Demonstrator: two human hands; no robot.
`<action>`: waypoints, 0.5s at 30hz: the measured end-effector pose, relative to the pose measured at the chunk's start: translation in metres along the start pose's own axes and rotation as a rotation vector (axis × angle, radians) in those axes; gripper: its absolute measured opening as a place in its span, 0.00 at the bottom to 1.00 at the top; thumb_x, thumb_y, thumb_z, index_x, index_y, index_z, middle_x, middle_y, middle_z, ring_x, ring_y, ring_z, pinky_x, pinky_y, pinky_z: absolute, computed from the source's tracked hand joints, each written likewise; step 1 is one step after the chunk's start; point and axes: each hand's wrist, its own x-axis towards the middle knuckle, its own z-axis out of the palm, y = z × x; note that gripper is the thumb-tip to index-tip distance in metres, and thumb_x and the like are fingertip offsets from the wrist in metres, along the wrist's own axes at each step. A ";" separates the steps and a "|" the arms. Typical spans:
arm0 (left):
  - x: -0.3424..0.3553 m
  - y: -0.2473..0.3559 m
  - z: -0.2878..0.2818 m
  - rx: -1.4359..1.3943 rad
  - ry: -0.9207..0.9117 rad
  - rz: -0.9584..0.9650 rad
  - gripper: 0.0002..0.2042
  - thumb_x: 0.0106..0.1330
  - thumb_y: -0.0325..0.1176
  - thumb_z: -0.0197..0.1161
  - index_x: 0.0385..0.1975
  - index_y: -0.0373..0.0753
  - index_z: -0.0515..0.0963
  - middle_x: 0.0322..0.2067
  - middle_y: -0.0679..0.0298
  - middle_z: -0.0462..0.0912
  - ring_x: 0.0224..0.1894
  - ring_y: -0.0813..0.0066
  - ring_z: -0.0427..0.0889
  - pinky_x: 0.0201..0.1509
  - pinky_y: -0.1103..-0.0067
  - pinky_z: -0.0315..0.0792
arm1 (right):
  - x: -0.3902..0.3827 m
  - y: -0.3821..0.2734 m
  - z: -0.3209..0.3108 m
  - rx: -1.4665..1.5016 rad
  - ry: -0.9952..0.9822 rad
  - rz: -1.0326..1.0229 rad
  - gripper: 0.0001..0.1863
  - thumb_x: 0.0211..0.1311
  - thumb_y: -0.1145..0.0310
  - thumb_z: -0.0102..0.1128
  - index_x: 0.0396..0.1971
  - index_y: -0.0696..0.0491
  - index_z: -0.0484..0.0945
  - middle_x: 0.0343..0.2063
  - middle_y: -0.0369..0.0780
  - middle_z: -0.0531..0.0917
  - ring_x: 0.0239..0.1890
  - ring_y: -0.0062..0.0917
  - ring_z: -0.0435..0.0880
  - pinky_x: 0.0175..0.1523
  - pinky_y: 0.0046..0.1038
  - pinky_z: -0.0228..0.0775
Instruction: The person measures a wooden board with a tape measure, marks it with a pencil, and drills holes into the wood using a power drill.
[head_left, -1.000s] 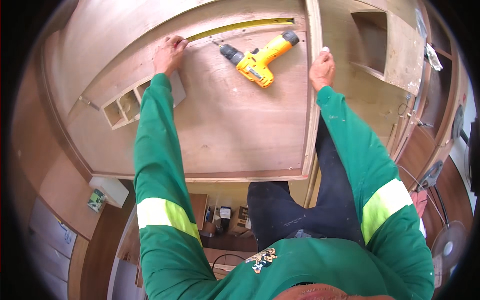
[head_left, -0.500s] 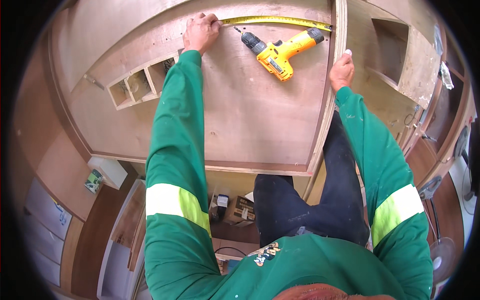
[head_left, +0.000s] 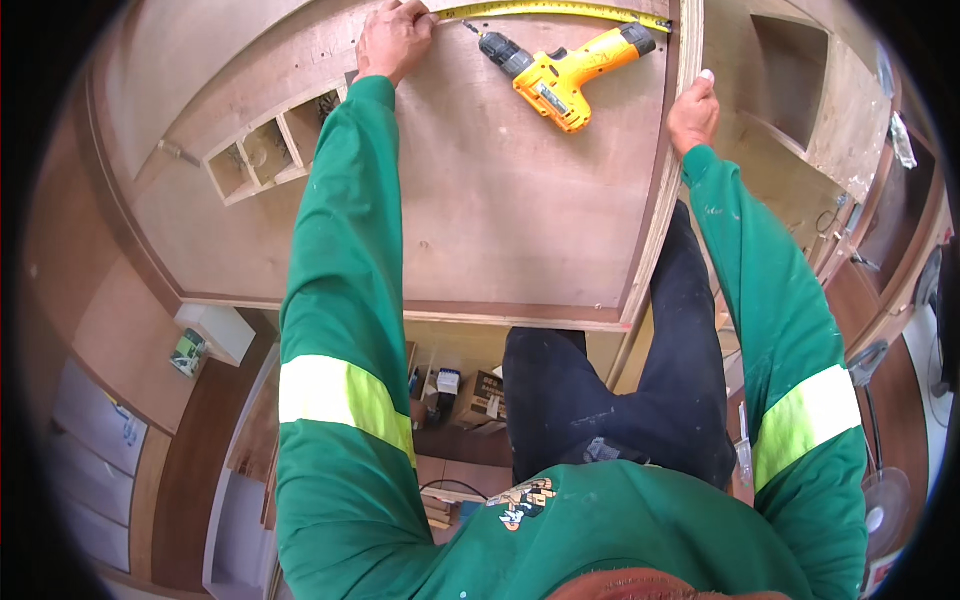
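Observation:
A yellow tape measure blade (head_left: 555,10) runs from my left hand (head_left: 395,40) across the panel, its far end by the right rim of the wooden frame (head_left: 681,100). My left fingers are curled over the near end of the blade; the tape's case cannot be made out. My right hand (head_left: 693,113) is closed on the frame's right edge, thumb up, with part of the fingers hidden. Just below the tape a yellow and black cordless drill (head_left: 562,80) lies on its side on the plywood panel (head_left: 500,230), its bit pointing toward my left hand.
Left of my left forearm sits a small wooden box with compartments (head_left: 262,158), some holding screws or nails. A wooden piece with a rectangular opening (head_left: 790,80) stands at the right. Below the panel are a cardboard box (head_left: 480,400) and a white box (head_left: 215,333).
The panel, drill and tape sit slightly higher in the view as my head shifts. Both hands keep their places on the tape and the frame edge.

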 end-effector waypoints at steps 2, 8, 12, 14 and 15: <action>0.000 -0.001 -0.001 0.021 -0.006 -0.007 0.10 0.63 0.38 0.62 0.33 0.38 0.82 0.39 0.51 0.83 0.43 0.45 0.82 0.50 0.59 0.76 | 0.001 -0.002 0.002 -0.003 0.010 -0.014 0.38 0.75 0.42 0.29 0.49 0.61 0.81 0.47 0.57 0.83 0.54 0.56 0.78 0.60 0.47 0.70; -0.002 -0.001 0.004 0.039 -0.024 -0.047 0.12 0.61 0.42 0.62 0.34 0.42 0.85 0.38 0.51 0.85 0.44 0.48 0.83 0.51 0.60 0.77 | 0.000 -0.003 -0.002 -0.022 0.038 0.009 0.39 0.75 0.42 0.28 0.52 0.60 0.80 0.50 0.57 0.82 0.57 0.56 0.77 0.63 0.45 0.67; 0.000 0.017 -0.010 0.114 -0.215 -0.261 0.14 0.58 0.43 0.62 0.38 0.45 0.87 0.41 0.52 0.87 0.46 0.51 0.85 0.52 0.61 0.78 | -0.003 -0.006 0.000 -0.006 0.057 -0.020 0.38 0.75 0.42 0.30 0.52 0.61 0.80 0.49 0.58 0.82 0.57 0.56 0.77 0.62 0.45 0.68; -0.002 0.014 -0.011 0.110 -0.206 -0.300 0.14 0.57 0.42 0.61 0.38 0.45 0.87 0.41 0.52 0.87 0.46 0.51 0.85 0.53 0.61 0.78 | -0.005 -0.009 0.001 -0.016 0.038 -0.001 0.37 0.76 0.43 0.31 0.53 0.62 0.80 0.49 0.58 0.82 0.56 0.56 0.77 0.61 0.44 0.68; 0.000 0.018 -0.010 0.101 -0.209 -0.308 0.14 0.57 0.41 0.61 0.38 0.45 0.87 0.42 0.52 0.87 0.47 0.51 0.85 0.53 0.61 0.78 | -0.004 -0.007 0.000 -0.015 0.050 -0.008 0.37 0.76 0.43 0.31 0.53 0.62 0.80 0.49 0.58 0.82 0.56 0.56 0.77 0.62 0.44 0.68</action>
